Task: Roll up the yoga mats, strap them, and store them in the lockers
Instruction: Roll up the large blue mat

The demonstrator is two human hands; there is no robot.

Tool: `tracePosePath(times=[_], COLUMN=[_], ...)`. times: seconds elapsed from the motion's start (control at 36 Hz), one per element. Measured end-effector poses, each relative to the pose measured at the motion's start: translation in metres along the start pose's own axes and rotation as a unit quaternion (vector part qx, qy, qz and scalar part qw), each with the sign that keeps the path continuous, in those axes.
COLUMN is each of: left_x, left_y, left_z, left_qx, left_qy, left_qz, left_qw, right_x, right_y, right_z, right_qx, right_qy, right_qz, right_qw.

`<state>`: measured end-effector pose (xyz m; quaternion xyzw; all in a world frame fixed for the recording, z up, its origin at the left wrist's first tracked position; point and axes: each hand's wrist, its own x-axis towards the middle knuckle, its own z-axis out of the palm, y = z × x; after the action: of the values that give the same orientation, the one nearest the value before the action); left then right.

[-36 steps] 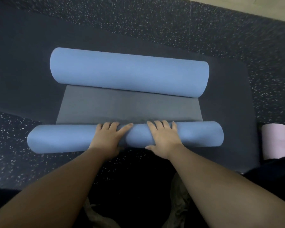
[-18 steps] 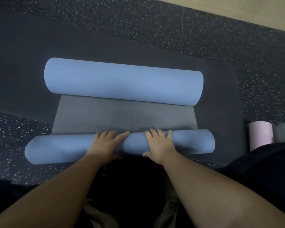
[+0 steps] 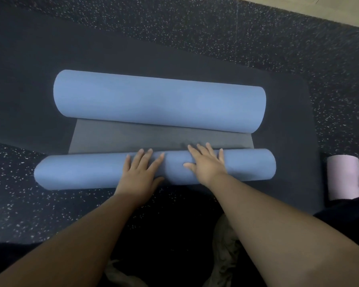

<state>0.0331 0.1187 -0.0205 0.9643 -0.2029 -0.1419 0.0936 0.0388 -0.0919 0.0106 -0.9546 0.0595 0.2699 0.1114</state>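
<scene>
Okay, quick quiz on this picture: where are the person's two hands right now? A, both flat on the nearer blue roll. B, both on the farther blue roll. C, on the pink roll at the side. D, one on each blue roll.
A: the left hand and right hand both lie with straight fingers on the nearer blue roll; the farther blue roll and pink roll are untouched.

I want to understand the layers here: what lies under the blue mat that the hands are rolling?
Under the blue mat lies a larger dark mat, itself on speckled floor. Both the left hand and right hand press the near roll. What the rolls cover cannot be seen.
</scene>
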Motion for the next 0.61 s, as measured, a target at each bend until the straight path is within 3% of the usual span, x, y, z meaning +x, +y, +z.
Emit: tracePosePath(times=[0.28,0.42,0.5,0.61], left_x=[0.011,0.024,0.036,0.056], left_y=[-0.006,-0.003,-0.003,-0.004], left_z=[0.01,-0.002,-0.012,-0.025], left_qx=[0.049,0.073,0.079,0.099], left_qy=[0.018,-0.037,-0.049,-0.086], left_qz=[0.045,0.013,0.005,-0.003], left_qw=[0.998,0.997,0.996,0.991], right_x=[0.02,0.018,0.015,0.015], right_y=[-0.009,-0.017,-0.016,-0.009], right_z=[-0.003,0.017,0.029,0.036], right_qx=[0.036,0.029,0.042,-0.008], right_qy=[0.072,0.151,0.27,0.27], right_qz=[0.047,-0.009,-0.053,-0.079], right_qw=[0.996,0.988,0.96,0.96])
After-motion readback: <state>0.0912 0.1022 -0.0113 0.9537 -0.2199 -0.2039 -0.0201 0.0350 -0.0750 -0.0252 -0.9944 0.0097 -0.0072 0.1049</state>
